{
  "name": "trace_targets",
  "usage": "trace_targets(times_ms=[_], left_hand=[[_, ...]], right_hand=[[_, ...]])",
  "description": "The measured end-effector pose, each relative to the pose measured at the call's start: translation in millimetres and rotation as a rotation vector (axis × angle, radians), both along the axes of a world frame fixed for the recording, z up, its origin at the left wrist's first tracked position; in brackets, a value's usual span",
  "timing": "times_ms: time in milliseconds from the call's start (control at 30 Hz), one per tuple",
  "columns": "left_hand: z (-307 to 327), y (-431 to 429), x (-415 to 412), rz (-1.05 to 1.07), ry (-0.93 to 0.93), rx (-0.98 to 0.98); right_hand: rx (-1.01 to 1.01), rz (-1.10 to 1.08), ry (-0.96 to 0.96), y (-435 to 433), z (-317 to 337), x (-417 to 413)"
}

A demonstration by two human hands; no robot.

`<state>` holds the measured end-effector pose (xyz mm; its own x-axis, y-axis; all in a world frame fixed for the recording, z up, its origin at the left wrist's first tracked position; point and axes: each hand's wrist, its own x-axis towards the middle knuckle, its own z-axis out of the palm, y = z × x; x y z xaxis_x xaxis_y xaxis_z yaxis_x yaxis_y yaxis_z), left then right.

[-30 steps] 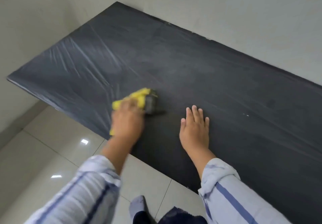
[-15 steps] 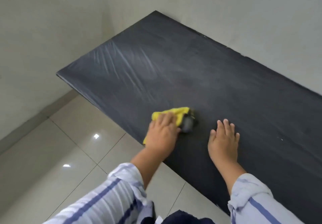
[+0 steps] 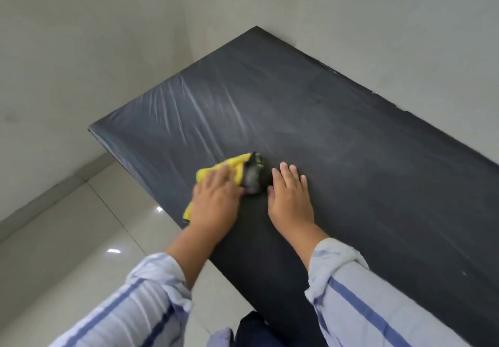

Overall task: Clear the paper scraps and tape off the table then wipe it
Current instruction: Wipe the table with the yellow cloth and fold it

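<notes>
Where the head view looks down on the matte black table (image 3: 351,144), the left hand (image 3: 216,200) presses a soft yellow-and-grey cleaning cloth (image 3: 233,168) near the front edge, fingers seemingly laid flat over it, though blurred. The limp, light cloth probably bunches, so a broad palm suits it. The right hand (image 3: 291,198) rests flat and empty just beside it, likely in the cloth's way. A pale speck (image 3: 464,273) lies well right; glossy floor tiles (image 3: 67,238) show below.

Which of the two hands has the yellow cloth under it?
The left hand: it rests on the yellow cloth on the black table. The right hand lies flat on the table directly, fingers straight.
</notes>
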<state>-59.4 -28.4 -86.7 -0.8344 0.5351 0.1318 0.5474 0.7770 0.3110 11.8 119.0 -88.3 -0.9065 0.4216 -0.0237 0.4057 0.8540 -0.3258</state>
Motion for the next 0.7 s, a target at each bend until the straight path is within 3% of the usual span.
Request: trace_targets(times_ms=[133, 233, 367, 467, 567, 700], left_hand=[[-6, -73, -108, 0.509, -0.039, -0.146], [8, -73, -133, 0.706, -0.068, -0.063], [16, 20, -81, 0.317, -0.064, 0.041], [4, 46, -57, 0.049, -0.092, -0.01], [2, 23, -101, 0.071, -0.012, -0.014], [8, -8, -175, 0.279, -0.12, -0.113]], right_hand=[[0.039, 0.042, 0.003, 2, -7, 2], [0.061, 0.028, 0.017, 3, -8, 0], [-0.007, 0.005, 0.03, 5, -6, -12], [-0.046, 0.003, 0.019, 13, 1, -27], [-0.039, -0.073, -0.03, 30, 10, -35], [-0.092, -0.292, -0.059, 42, 24, -42]])
